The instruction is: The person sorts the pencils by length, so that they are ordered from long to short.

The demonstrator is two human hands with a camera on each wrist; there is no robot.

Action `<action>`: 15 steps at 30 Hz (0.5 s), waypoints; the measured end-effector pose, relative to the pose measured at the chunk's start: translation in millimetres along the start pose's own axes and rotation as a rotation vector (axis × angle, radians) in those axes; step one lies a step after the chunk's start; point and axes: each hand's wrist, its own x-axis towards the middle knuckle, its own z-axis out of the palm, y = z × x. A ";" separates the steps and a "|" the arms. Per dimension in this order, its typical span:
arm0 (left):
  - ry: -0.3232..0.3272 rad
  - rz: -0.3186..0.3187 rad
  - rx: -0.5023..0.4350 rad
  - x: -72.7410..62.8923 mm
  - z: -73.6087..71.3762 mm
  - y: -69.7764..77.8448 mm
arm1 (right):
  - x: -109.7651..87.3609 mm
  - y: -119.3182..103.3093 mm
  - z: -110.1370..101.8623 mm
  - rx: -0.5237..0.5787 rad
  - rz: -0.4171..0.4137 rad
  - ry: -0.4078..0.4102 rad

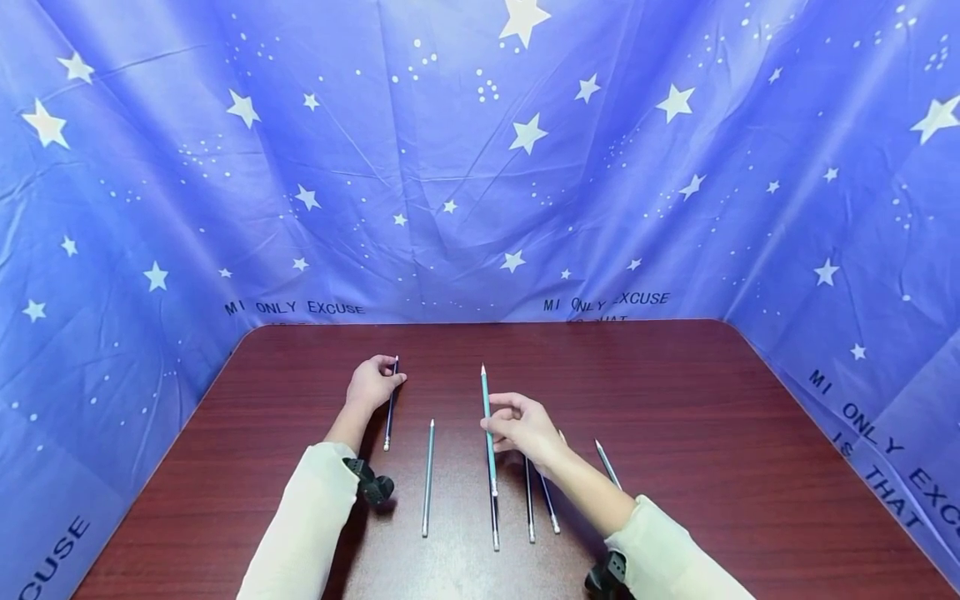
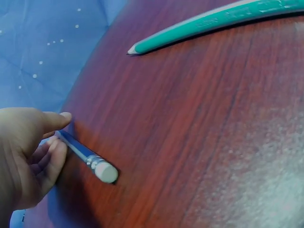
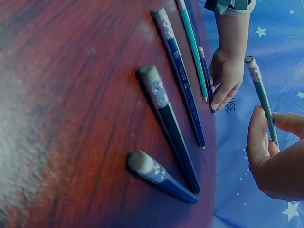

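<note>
My left hand (image 1: pixel 372 385) is at the far left part of the table, thumb and fingers around the pointed end of a dark blue pencil (image 1: pixel 389 421). In the left wrist view that blue pencil (image 2: pixel 80 149) lies with its white eraser toward the camera. My right hand (image 1: pixel 529 429) pinches a teal pencil (image 1: pixel 485 387) between thumb and fingers. This pencil is raised above the table, point away from me, as the right wrist view also shows the pencil (image 3: pixel 262 92) apart from the tabletop. Between the hands, another teal pencil (image 1: pixel 428 479) lies on the wood.
Dark pencils (image 1: pixel 495 527), (image 1: pixel 530 504) lie below my right hand, and a further dark pencil (image 1: pixel 551 504) is partly hidden by it. Past my right forearm lies another pencil (image 1: pixel 608 463). The brown table (image 1: pixel 300 358) meets a blue star-patterned cloth (image 1: pixel 450 167) behind.
</note>
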 end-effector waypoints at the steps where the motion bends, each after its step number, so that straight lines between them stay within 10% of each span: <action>1: -0.015 0.004 -0.025 0.2 -0.8 -0.7 | 0.6 -0.5 0.3 -0.002 0.000 0.001; 7: -0.134 -0.005 -0.216 1.5 -4.0 -3.5 | 5.9 -2.3 1.6 -0.009 -0.002 0.009; 15: -0.215 0.005 -0.242 0.5 -9.2 -3.6 | 13.4 -5.8 3.4 -0.005 -0.005 0.022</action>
